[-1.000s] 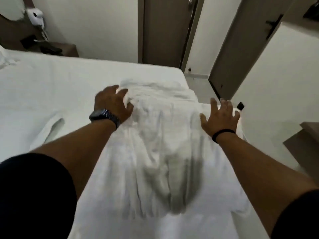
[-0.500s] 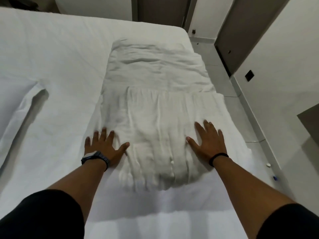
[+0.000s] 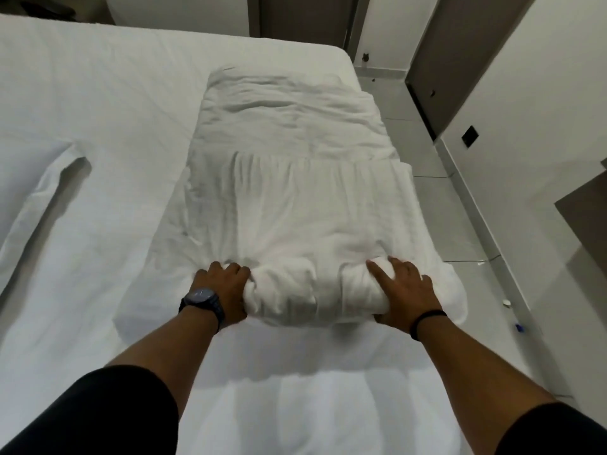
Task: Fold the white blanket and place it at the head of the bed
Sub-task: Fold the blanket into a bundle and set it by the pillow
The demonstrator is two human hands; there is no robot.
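The white blanket (image 3: 295,178) lies folded into a long strip along the right side of the bed (image 3: 92,103), which has a white sheet. Its near end is bunched into a thick roll. My left hand (image 3: 223,290), with a dark watch on the wrist, grips the left end of that roll. My right hand (image 3: 404,290), with a black band on the wrist, clasps the right end, fingers spread over the top. Both thumbs are tucked under the cloth.
A raised fold of sheet (image 3: 36,198) crosses the bed on the left. The bed's right edge drops to a grey tiled floor (image 3: 460,198). Brown doors (image 3: 460,44) and a white wall stand beyond, and small items (image 3: 507,303) lie on the floor.
Both hands slid back from the blanket's far part to its near end. They went from lying flat on the cloth to gripping the near edge, which is now bunched up.
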